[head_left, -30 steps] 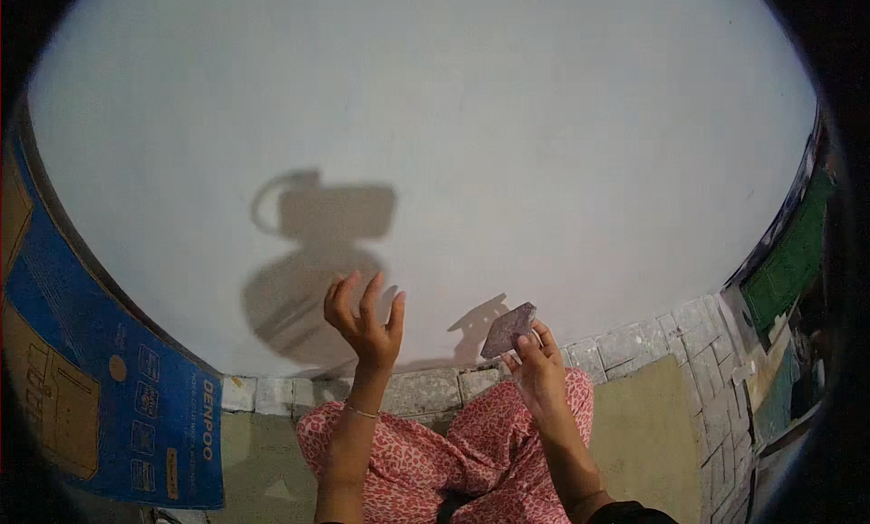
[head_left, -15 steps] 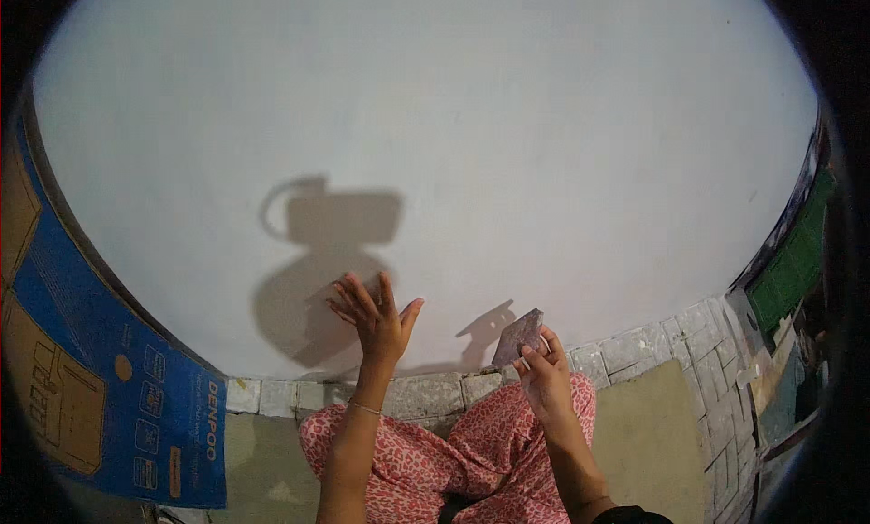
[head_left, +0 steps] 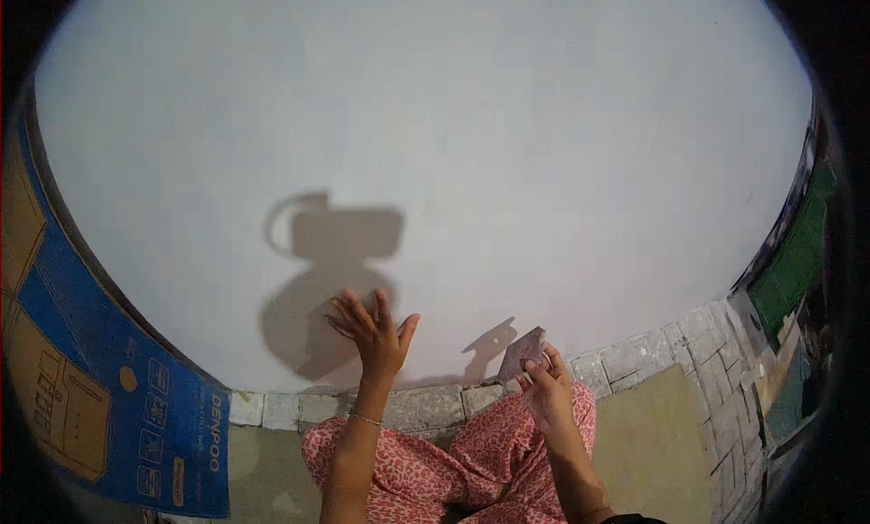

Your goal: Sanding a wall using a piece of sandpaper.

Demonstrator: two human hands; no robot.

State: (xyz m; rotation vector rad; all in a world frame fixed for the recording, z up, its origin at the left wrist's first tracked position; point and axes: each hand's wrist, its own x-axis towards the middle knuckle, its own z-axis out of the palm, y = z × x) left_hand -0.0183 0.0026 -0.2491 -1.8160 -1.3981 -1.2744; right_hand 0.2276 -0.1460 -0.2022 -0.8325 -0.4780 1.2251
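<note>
At six o'clock, nearest: red-and-pink patterned trousers [head_left: 408, 465], cloth in soft folds. Dull olive mat [head_left: 648, 442] on both sides; beyond it a strip of grey blocks [head_left: 421, 406], rough, visibly jointed. Slab [head_left: 519, 355] at five o'clock: grey-brown, flat, angular, matte, tilted. Wall [head_left: 544, 162] smooth, pale, with a soft-edged shadow [head_left: 349, 234] left of centre.

Right hand [head_left: 548, 388], five o'clock: closed on the slab, thumb against fingers at its right edge. Left hand [head_left: 376, 334], seven o'clock: holding nothing, fingers spread wide; contact with wall cannot be told.

Edges: blocks bound the wall's foot; blue-and-brown carton [head_left: 172, 388] at eight o'clock, green panel [head_left: 797, 261] at three. Bare wall from ten through two o'clock; open gap between the hands.
</note>
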